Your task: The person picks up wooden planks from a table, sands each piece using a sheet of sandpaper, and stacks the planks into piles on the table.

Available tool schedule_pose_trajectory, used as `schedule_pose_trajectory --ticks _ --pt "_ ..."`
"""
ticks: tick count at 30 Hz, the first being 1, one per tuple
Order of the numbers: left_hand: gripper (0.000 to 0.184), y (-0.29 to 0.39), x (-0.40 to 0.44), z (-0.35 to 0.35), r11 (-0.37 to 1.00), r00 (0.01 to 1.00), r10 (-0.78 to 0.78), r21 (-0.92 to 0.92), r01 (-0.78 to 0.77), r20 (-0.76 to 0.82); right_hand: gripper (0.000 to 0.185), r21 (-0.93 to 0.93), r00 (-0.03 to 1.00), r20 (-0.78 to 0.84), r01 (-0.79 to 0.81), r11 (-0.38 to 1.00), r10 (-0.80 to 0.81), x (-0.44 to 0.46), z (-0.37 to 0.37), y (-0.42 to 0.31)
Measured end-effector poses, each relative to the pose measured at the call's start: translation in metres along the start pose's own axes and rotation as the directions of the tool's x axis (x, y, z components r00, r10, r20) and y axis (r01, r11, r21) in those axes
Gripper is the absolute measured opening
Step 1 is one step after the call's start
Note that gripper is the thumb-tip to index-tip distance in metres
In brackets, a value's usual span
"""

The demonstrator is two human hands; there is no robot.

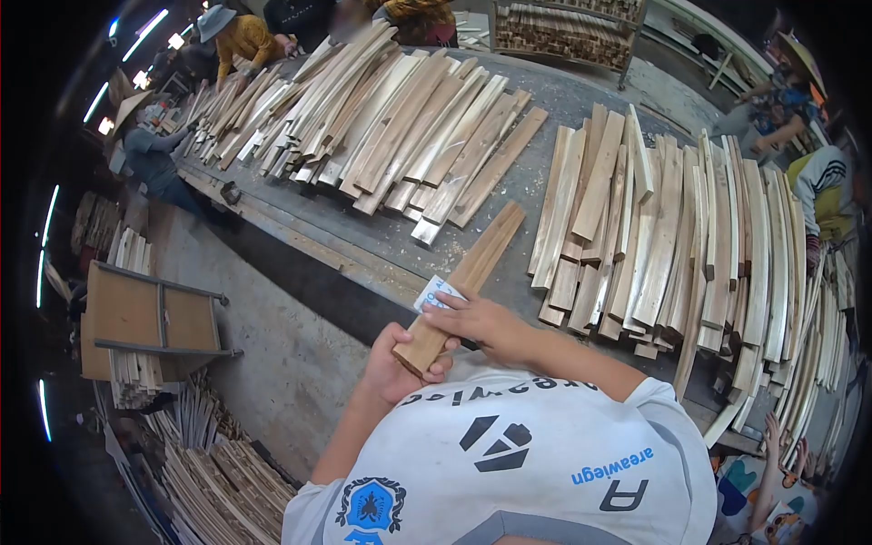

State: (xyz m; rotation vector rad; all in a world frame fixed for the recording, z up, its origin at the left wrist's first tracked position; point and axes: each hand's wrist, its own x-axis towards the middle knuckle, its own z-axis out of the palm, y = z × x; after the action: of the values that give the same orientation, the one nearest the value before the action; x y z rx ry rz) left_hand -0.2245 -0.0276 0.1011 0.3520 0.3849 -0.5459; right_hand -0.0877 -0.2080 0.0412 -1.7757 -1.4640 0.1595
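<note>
A wooden strip points away from my body, its near end in front of my shirt and its far part over the table. My left hand is wrapped round the near end, fingertips showing on its right side. On top of the strip, my right hand presses a small white sheet with blue print against the wood. The underside of the sheet and part of my right fingers are hidden.
Piles of wooden strips lie on the grey table, with more strips at the right. Co-workers stand around it, one in blue at the left. A cart and stacked strips occupy the lower left.
</note>
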Motion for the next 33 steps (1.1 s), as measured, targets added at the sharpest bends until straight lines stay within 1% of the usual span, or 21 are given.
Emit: schedule_pose_trajectory --ticks 1,2,4,5,6,7,8,9,12,15,16,19,20,21,23,24,25,27,29,32,33 --pt "0.061 0.005 -0.002 -0.001 0.996 0.999 -0.003 0.087 0.007 -0.052 0.051 0.011 0.998 0.026 0.058 0.998 -0.059 0.008 -0.007 -0.008" --pt "0.059 0.009 -0.007 -0.003 0.989 0.994 -0.017 0.146 0.033 -0.106 0.049 0.516 0.777 0.181 -0.596 0.615 0.602 0.017 -0.023 -0.011" --pt "0.062 0.02 -0.012 -0.009 0.898 0.987 0.01 0.436 0.063 -0.163 0.054 -0.002 0.864 -0.216 -0.466 0.885 0.454 -0.001 -0.01 0.073" --pt "0.065 0.025 -0.013 -0.012 0.819 0.982 0.032 0.567 0.082 -0.188 0.056 0.405 0.717 -0.159 -0.58 0.707 0.679 0.01 -0.018 0.056" --pt "0.066 0.034 -0.01 -0.014 0.702 0.971 0.032 0.697 0.147 -0.237 0.057 0.744 0.515 -0.09 -0.534 0.402 0.852 0.023 -0.026 0.037" --pt "0.067 0.043 -0.009 -0.014 0.696 0.971 0.035 0.703 0.146 -0.236 0.052 0.371 0.839 -0.074 -0.479 0.795 0.54 0.017 -0.005 0.034" --pt "0.068 0.049 -0.011 -0.016 0.694 0.969 0.024 0.702 0.161 -0.247 0.049 0.014 0.992 -0.043 -0.117 0.993 0.118 0.012 0.017 0.031" --pt "0.069 0.052 -0.014 -0.02 0.694 0.965 0.006 0.696 0.184 -0.261 0.05 -0.069 0.999 0.022 0.046 0.997 -0.045 0.022 0.011 -0.011" --pt "0.07 0.065 -0.016 -0.031 0.666 0.964 -0.052 0.71 0.229 -0.262 0.052 -0.212 0.984 -0.008 -0.173 0.962 0.175 0.02 0.021 0.02" --pt "0.069 0.079 -0.014 -0.028 0.709 0.969 -0.063 0.672 0.213 -0.241 0.051 -0.286 0.828 -0.281 -0.555 0.781 0.485 0.019 -0.003 0.067" --pt "0.069 0.086 -0.015 -0.029 0.719 0.968 -0.066 0.661 0.215 -0.243 0.049 -0.359 0.875 -0.224 -0.484 0.798 0.429 0.026 0.001 0.06" --pt "0.07 0.107 -0.015 -0.035 0.696 0.968 -0.097 0.679 0.234 -0.233 0.048 -0.165 0.993 -0.036 -0.117 0.979 0.112 0.057 0.026 -0.006" --pt "0.069 0.111 -0.014 -0.04 0.708 0.967 -0.101 0.666 0.234 -0.232 0.046 -0.089 0.998 -0.067 -0.016 0.996 0.01 0.062 0.024 -0.017" --pt "0.068 0.115 -0.013 -0.048 0.717 0.967 -0.109 0.656 0.237 -0.231 0.043 -0.088 0.97 -0.08 -0.238 0.967 0.231 0.064 0.022 -0.003" --pt "0.066 0.127 -0.011 -0.056 0.799 0.969 -0.196 0.549 0.246 -0.148 0.037 -0.069 0.768 -0.109 -0.639 0.766 0.631 0.054 0.015 0.057" --pt "0.065 0.136 -0.009 -0.059 0.857 0.963 -0.262 0.445 0.26 -0.057 0.032 -0.111 0.703 -0.439 -0.66 0.743 0.559 0.059 0.008 0.069" --pt "0.064 0.143 -0.006 -0.06 0.898 0.947 -0.318 0.334 0.288 0.039 0.032 -0.021 0.711 -0.369 -0.65 0.759 0.599 0.057 0.015 0.067" --pt "0.063 0.156 -0.002 -0.058 0.905 0.936 -0.351 0.264 0.335 0.017 0.033 0.148 0.736 -0.238 -0.617 0.773 0.634 0.071 0.035 0.04" --pt "0.061 0.168 0.001 -0.059 0.874 0.914 -0.4 0.274 0.401 -0.062 0.035 -0.22 0.966 -0.219 -0.183 0.958 0.135 0.077 0.064 0.01" --pt "0.054 0.186 0.002 -0.081 0.822 0.887 -0.437 0.336 0.461 -0.147 0.04 -0.069 0.887 -0.282 -0.4 0.914 0.367 0.065 0.06 0.053" --pt "0.054 0.19 0.004 -0.091 0.795 0.891 -0.419 0.404 0.453 -0.175 0.042 -0.114 0.798 -0.353 -0.555 0.824 0.489 0.054 0.052 0.08"
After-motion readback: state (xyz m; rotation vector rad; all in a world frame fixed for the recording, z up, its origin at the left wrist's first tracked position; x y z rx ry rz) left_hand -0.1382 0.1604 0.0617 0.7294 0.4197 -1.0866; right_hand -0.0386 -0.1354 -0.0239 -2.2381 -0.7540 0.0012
